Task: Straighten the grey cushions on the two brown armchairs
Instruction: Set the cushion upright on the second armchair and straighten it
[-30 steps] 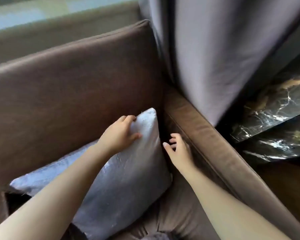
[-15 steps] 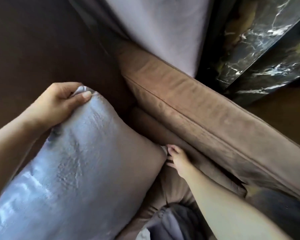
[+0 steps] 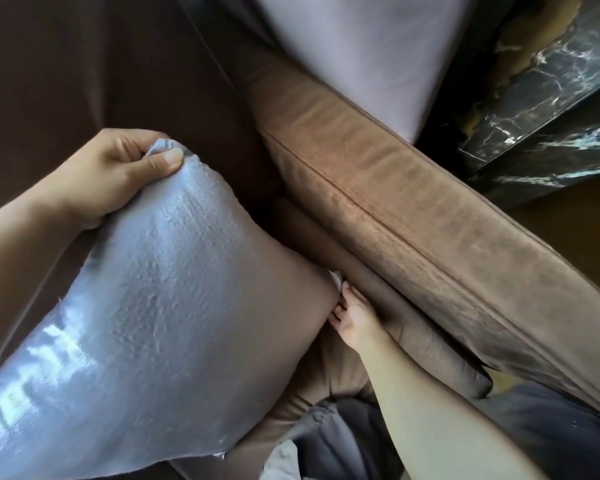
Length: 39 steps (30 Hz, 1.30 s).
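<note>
Cushion (image 3: pixel 146 323) has come up from the armchair (image 3: pixel 395 216) corner, left hand (image 3: pixel 111 174) pinching its top corner, right hand (image 3: pixel 357 317) dropped to the lower corner, grip unclear, so straightening looks underway

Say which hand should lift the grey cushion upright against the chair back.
Left. The left hand grips the grey cushion by its top corner near the backrest; the right hand sits low at its bottom corner by the armrest.

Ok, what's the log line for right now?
left hand: pinches top corner of grey cushion | right hand: touches its lower corner beside armrest
</note>
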Tool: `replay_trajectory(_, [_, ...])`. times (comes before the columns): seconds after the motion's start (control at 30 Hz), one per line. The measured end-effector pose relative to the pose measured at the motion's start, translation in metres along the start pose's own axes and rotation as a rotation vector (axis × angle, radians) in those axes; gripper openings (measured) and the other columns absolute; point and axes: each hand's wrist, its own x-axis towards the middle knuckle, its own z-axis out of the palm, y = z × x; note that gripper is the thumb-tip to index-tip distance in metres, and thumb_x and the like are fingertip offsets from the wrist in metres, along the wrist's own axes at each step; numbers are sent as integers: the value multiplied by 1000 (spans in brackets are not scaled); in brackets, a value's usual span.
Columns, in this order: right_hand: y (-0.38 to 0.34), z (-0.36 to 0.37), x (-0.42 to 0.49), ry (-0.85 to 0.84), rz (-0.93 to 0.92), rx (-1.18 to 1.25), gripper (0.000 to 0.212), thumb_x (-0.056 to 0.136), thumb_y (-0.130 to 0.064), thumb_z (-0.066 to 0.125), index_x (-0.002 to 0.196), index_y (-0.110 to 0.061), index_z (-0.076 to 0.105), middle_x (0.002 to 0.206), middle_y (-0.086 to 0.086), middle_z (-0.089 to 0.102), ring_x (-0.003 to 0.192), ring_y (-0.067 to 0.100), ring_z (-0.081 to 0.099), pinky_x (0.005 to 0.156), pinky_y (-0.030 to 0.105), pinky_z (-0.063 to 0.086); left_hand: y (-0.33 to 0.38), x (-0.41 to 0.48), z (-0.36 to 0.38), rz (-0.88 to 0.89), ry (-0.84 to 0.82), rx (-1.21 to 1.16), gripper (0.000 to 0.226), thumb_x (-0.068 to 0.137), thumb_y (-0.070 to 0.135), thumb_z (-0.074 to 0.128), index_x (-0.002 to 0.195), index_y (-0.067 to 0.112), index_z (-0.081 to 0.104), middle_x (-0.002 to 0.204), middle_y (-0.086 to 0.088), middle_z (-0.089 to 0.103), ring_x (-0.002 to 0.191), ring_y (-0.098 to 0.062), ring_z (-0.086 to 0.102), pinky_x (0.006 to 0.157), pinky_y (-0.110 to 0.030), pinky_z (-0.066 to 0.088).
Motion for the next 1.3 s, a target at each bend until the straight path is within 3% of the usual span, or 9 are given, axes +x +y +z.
replay_trajectory(0.2, [-6, 5, -1, -61, -21, -16, 4, 94, -23, 65, 93, -24, 69, 90, -7, 77, 88, 12, 68, 78, 32, 52, -5, 3, -3, -13, -3, -27, 32, 93, 33, 64, 106, 4, 70, 96, -29, 70, 75, -17, 68, 64, -21, 56])
replay_trajectory(0.37, [2, -11, 2, 19, 76, 74, 18, 94, -28, 64, 111, -24, 64, 104, -2, 73, 96, 14, 65, 82, 31, 49, -6, 4, -1, -5, -6, -34, 34, 91, 37, 66, 105, 7, 72, 100, -28, 67, 74, -12, 71, 65, -21, 59])
replay_trajectory(0.47, [3, -20, 4, 83, 129, 35, 7, 96, -26, 62, 102, -24, 63, 92, -5, 73, 86, 11, 63, 72, 27, 42, -8, 5, 0, 11, 35, 0, 45, 88, 45, 67, 106, 4, 69, 98, -31, 68, 78, -22, 67, 63, -22, 56])
replay_trajectory(0.6, [2, -23, 3, 138, 125, 22, 7, 96, -24, 63, 88, -24, 63, 67, -8, 74, 78, 9, 62, 63, 25, 39, -9, 7, 1, 13, 56, 40, 53, 83, 57, 69, 103, 9, 70, 84, -11, 70, 76, -24, 62, 59, -23, 52])
replay_trajectory(0.7, [3, -26, 3, 183, 77, -17, 5, 96, -20, 63, 90, -21, 64, 77, -3, 72, 74, 11, 63, 60, 24, 39, -9, 7, 1, 1, 48, 55, 51, 81, 60, 69, 99, 12, 72, 75, 4, 72, 66, -9, 64, 55, -18, 53])
replay_trajectory(0.83, [3, -24, 4, 244, -16, -123, 9, 96, -18, 63, 87, -19, 64, 85, 1, 69, 73, 15, 65, 62, 27, 45, -8, 7, 2, -6, 46, 71, 47, 82, 60, 68, 97, 16, 74, 75, 2, 73, 67, -11, 65, 59, -23, 53])
replay_trajectory(1.0, [-2, -16, 2, 252, -75, -246, 13, 98, -19, 59, 86, -18, 60, 86, 7, 67, 73, 22, 66, 61, 33, 50, -4, 10, 1, -19, 83, 102, 38, 89, 46, 64, 102, 11, 72, 100, -35, 67, 82, -29, 62, 76, -48, 49])
replay_trajectory(1.17, [-19, -21, -15, 245, 14, -397, 25, 101, -10, 49, 122, 2, 57, 117, 21, 64, 116, 34, 62, 93, 42, 49, 2, 7, 10, -16, 163, 326, 30, 91, 47, 65, 91, 19, 74, 74, -6, 69, 62, -5, 59, 58, -27, 51])
replay_trajectory(1.3, [-49, 18, -54, 243, -374, -740, 18, 91, 0, 48, 81, -6, 62, 89, 13, 56, 81, 25, 54, 76, 42, 49, 12, -3, 34, -2, 280, 465, 29, 90, 49, 64, 84, 20, 65, 69, 9, 58, 65, -8, 55, 65, -31, 43])
